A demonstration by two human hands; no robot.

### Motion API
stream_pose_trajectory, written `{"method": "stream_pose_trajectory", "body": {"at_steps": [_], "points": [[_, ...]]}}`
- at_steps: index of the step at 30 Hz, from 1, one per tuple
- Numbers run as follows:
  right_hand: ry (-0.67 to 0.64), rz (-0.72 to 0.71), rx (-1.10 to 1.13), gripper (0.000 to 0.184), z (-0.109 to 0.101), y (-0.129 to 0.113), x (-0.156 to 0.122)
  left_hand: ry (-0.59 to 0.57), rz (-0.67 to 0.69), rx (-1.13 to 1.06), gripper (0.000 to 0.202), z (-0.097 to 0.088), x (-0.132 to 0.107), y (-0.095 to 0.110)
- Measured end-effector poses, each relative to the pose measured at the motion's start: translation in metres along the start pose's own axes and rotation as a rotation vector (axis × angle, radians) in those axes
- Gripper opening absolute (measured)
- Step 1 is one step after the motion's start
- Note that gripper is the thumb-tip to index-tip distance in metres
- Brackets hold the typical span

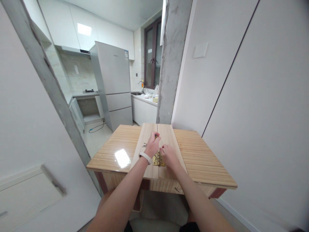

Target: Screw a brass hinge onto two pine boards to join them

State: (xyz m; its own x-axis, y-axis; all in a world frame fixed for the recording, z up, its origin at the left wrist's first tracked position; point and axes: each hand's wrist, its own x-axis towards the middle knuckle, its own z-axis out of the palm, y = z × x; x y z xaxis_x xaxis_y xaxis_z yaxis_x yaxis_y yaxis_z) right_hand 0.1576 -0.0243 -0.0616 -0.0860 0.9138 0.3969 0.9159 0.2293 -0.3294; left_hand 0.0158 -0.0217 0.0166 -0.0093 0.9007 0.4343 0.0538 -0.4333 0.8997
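The brass hinge point(158, 159) spans the seam between pale boards point(169, 138). The left hand point(152, 146) grasps what looks like a driver point(156, 135); keep it square. The right hand's point(169, 155) grip I cannot tell; steady the hinge.

The right hand point(168, 155) hides part of the brass hinge point(158, 159) from view.

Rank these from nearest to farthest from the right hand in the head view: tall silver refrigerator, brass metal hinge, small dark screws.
1. Brass metal hinge: just left of the right hand.
2. Small dark screws: farther left, past the hinge.
3. Tall silver refrigerator: beyond the table, leftward.
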Motion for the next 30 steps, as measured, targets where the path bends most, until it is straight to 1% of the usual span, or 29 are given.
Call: {"method": "stream_pose_trajectory", "body": {"at_steps": [2, 4, 7, 10, 13, 15, 18, 19, 21, 23, 25, 27, 30], "points": [[-0.002, -0.011, -0.010, 0.028, 0.010, 0.004, -0.008, 0.048, -0.041, -0.015, 0.023, 0.010, 0.002, -0.002], [-0.012, -0.043, -0.024, 0.028, 0.014, 0.006, -0.013, 0.090, -0.049, -0.033, 0.036, 0.018, 0.005, -0.004], [-0.017, -0.070, -0.048, 0.029, 0.014, 0.008, -0.016, 0.103, -0.057, -0.053, 0.044, 0.025, 0.011, -0.006], [-0.014, -0.072, -0.059, 0.029, 0.013, 0.007, -0.018, 0.072, -0.048, -0.056, 0.044, 0.027, 0.016, -0.007], [-0.011, -0.074, -0.056, 0.029, 0.012, 0.006, -0.018, 0.051, -0.033, -0.078, 0.044, 0.025, 0.019, -0.007], [-0.012, -0.072, -0.058, 0.029, 0.012, 0.006, -0.019, 0.017, -0.088, -0.153, 0.044, 0.023, 0.022, -0.006], [-0.007, -0.083, -0.065, 0.028, 0.010, 0.004, -0.019, -0.077, -0.216, -0.269, 0.048, 0.020, 0.027, -0.004], [-0.006, -0.089, -0.068, 0.028, 0.009, 0.004, -0.020, -0.103, -0.244, -0.285, 0.049, 0.020, 0.029, -0.004], [-0.013, -0.099, -0.072, 0.029, 0.008, 0.003, -0.020, -0.140, -0.256, -0.287, 0.050, 0.020, 0.030, -0.002], [-0.018, -0.095, -0.066, 0.029, 0.008, 0.003, -0.020, -0.171, -0.223, -0.284, 0.050, 0.022, 0.029, 0.000], [-0.016, -0.076, -0.057, 0.029, 0.007, 0.003, -0.020, -0.182, -0.136, -0.269, 0.048, 0.024, 0.025, 0.000], [-0.016, -0.057, -0.051, 0.029, 0.007, 0.002, -0.020, -0.169, -0.044, -0.234, 0.043, 0.025, 0.020, -0.001], [-0.028, -0.045, -0.051, 0.030, 0.008, 0.002, -0.020, -0.126, 0.023, -0.155, 0.034, 0.021, 0.015, -0.005]]}}
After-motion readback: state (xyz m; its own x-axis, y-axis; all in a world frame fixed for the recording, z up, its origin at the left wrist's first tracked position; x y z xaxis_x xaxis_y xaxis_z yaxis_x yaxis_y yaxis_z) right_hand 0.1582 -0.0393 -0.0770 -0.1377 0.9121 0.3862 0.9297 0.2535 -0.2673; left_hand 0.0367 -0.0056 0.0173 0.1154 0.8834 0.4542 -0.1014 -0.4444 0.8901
